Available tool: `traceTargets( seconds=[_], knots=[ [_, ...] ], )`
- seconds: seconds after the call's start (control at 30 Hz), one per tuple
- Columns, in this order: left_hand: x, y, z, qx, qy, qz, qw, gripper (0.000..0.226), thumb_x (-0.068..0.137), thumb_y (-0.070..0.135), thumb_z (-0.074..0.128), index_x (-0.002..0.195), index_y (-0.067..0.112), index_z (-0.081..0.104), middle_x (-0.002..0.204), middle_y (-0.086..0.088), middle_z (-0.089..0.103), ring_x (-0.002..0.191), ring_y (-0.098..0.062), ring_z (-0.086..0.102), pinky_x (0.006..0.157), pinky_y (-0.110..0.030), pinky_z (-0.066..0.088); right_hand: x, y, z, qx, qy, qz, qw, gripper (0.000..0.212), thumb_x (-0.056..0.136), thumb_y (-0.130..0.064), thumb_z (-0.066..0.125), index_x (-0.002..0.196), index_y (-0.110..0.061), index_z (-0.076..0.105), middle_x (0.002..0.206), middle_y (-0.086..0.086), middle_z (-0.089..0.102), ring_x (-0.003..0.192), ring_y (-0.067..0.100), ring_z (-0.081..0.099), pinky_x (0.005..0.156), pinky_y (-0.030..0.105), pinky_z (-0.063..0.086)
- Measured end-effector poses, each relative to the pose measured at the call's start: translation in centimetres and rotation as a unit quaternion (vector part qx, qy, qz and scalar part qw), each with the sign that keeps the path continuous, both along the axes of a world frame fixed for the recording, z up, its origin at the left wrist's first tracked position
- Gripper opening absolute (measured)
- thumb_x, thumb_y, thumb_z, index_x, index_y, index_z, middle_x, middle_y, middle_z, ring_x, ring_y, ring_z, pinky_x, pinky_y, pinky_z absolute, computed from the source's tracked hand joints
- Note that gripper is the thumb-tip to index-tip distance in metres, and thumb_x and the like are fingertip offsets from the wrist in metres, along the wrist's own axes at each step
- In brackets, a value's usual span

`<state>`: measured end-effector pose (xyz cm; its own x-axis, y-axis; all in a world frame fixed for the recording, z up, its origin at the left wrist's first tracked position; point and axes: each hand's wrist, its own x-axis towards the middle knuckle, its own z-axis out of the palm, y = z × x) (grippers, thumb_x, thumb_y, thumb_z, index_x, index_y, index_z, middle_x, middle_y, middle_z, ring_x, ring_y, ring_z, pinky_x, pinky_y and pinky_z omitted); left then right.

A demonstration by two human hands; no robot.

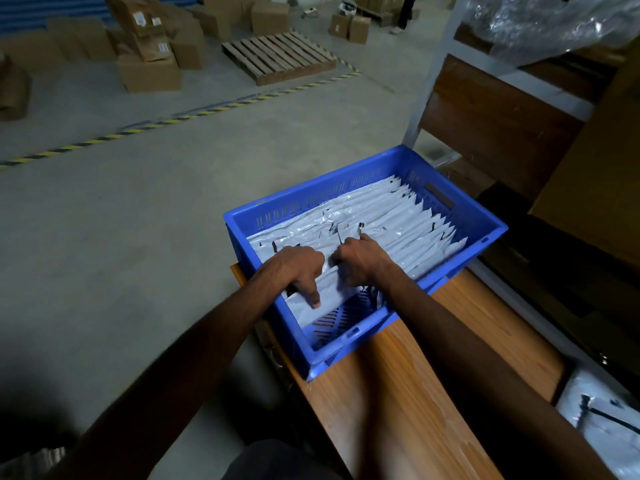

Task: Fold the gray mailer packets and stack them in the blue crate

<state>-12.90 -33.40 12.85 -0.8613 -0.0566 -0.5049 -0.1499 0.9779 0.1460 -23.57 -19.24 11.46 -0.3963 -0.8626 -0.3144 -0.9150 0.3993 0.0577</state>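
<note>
Forearms reach in from the bottom edge over a wooden surface [408,393], both hands down inside the crate [349,336], which sits on that surface's far end. Left hand [299,268]: fingers curled over the top edge of the nearest packet [311,301], forefinger stretched down its near face, pressing it back against the row. Right hand [362,259]: fingers bent down into the packets [391,216] just beside the left; they seem to pinch the same top edge, though the tips are hidden. Packets stand on edge in a long row, filling the crate from the far wall to close to the near end; a slice of bare crate floor shows at the near end. More mailers [602,410] lie lower right, well apart from the crate, apparently unfolded. Step in hand, by my reading: seating the newest packet at the front of the row. To do it well, push the fold down to the floor, keep the packet upright and flush with its neighbours, hold the row compressed with the left hand while letting go, so nothing springs open or topples into the gap.
</note>
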Motion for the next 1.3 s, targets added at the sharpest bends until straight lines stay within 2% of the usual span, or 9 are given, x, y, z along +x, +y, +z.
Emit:
traceTargets(
  seconds=[0.17, 0.33, 0.47, 0.57, 0.7, 0.8, 1.0, 1.23, 1.3],
  knots=[
    [-0.1, 0.1, -0.3, -0.002, 0.016, 0.011, 1.0, 0.049, 0.064, 0.049, 0.093, 0.065, 0.019, 0.054, 0.065, 0.002, 0.058, 0.068, -0.023, 0.062, 0.059, -0.032, 0.044, 0.4, 0.3, 0.2, -0.012, 0.007, -0.016, 1.0, 0.05, 0.078, -0.036, 0.079, 0.127, -0.035, 0.068, 0.122, -0.007, 0.07, 0.127, 0.019, 0.052, 0.11, 0.04, 0.032],
    [0.0, 0.1, -0.2, 0.007, 0.049, 0.005, 0.999, 0.053, 0.061, 0.062, 0.085, 0.07, 0.016, 0.059, 0.062, 0.002, 0.061, 0.066, -0.022, 0.063, 0.058, -0.03, 0.042, 0.5, 0.8, 1.1, -0.055, -0.032, -0.06, 0.996, 0.047, 0.071, -0.036, 0.079, 0.117, -0.029, 0.071, 0.117, -0.003, 0.071, 0.12, 0.023, 0.058, 0.1, 0.039, 0.038],
    [0.2, 0.3, -0.5, -0.001, 0.116, -0.008, 0.993, 0.058, 0.06, 0.065, 0.08, 0.094, 0.02, 0.071, 0.084, 0.0, 0.071, 0.081, -0.025, 0.067, 0.068, -0.036, 0.053, 0.8, 2.0, 2.3, -0.107, -0.067, -0.104, 0.986, 0.049, 0.07, -0.029, 0.068, 0.118, -0.021, 0.07, 0.119, 0.003, 0.066, 0.119, 0.026, 0.059, 0.097, 0.039, 0.042],
    [0.4, 0.1, -0.4, 0.036, 0.177, 0.017, 0.983, 0.048, 0.071, 0.06, 0.08, 0.105, 0.027, 0.069, 0.096, 0.001, 0.071, 0.091, -0.024, 0.065, 0.072, -0.035, 0.049, 1.0, 3.1, 3.3, -0.178, -0.082, -0.133, 0.972, 0.051, 0.067, -0.029, 0.059, 0.115, -0.019, 0.071, 0.115, 0.004, 0.068, 0.111, 0.029, 0.063, 0.09, 0.039, 0.045],
    [0.1, 1.1, 0.7, 0.07, 0.236, 0.052, 0.968, 0.046, 0.087, 0.045, 0.071, 0.126, 0.022, 0.064, 0.116, -0.006, 0.07, 0.111, -0.03, 0.064, 0.086, -0.039, 0.051, 1.1, 5.8, 4.2, -0.228, -0.026, -0.159, 0.96, 0.039, 0.077, -0.015, 0.066, 0.117, -0.017, 0.07, 0.117, 0.005, 0.066, 0.114, 0.032, 0.061, 0.092, 0.042, 0.042],
    [-0.3, 3.6, 2.1, 0.072, 0.287, 0.05, 0.954, 0.046, 0.093, 0.039, 0.067, 0.134, 0.019, 0.059, 0.125, -0.01, 0.064, 0.118, -0.031, 0.059, 0.091, -0.042, 0.05, 1.0, 8.3, 4.8, -0.274, 0.012, -0.19, 0.943, 0.035, 0.085, -0.016, 0.065, 0.12, -0.015, 0.068, 0.12, 0.006, 0.064, 0.116, 0.033, 0.06, 0.094, 0.043, 0.039],
    [-3.0, 10.9, 4.6, 0.069, 0.354, 0.002, 0.933, 0.047, 0.098, 0.038, 0.06, 0.14, 0.019, 0.056, 0.13, -0.011, 0.059, 0.122, -0.033, 0.055, 0.093, -0.044, 0.05, 1.7, 14.9, 5.5, -0.316, 0.067, -0.251, 0.913, 0.044, 0.085, -0.018, 0.067, 0.129, -0.016, 0.063, 0.127, 0.006, 0.064, 0.118, 0.034, 0.06, 0.093, 0.044, 0.039],
    [-5.8, 21.4, 3.5, 0.141, 0.411, -0.098, 0.895, 0.055, 0.087, 0.033, 0.055, 0.134, 0.007, 0.061, 0.121, -0.02, 0.061, 0.111, -0.044, 0.059, 0.088, -0.05, 0.053, 3.2, 26.0, 4.4, -0.351, 0.148, -0.367, 0.849, 0.039, 0.081, -0.025, 0.064, 0.12, -0.016, 0.064, 0.114, 0.008, 0.064, 0.107, 0.033, 0.062, 0.084, 0.044, 0.044],
    [-6.2, 24.9, 2.3, 0.162, 0.413, -0.124, 0.887, 0.054, 0.086, 0.029, 0.062, 0.136, 0.006, 0.061, 0.12, -0.02, 0.062, 0.112, -0.042, 0.06, 0.092, -0.048, 0.052, 4.1, 29.5, 3.1, -0.341, 0.17, -0.409, 0.83, 0.04, 0.083, -0.025, 0.066, 0.122, -0.017, 0.064, 0.114, 0.007, 0.063, 0.107, 0.032, 0.062, 0.085, 0.045, 0.045]
  ],
)
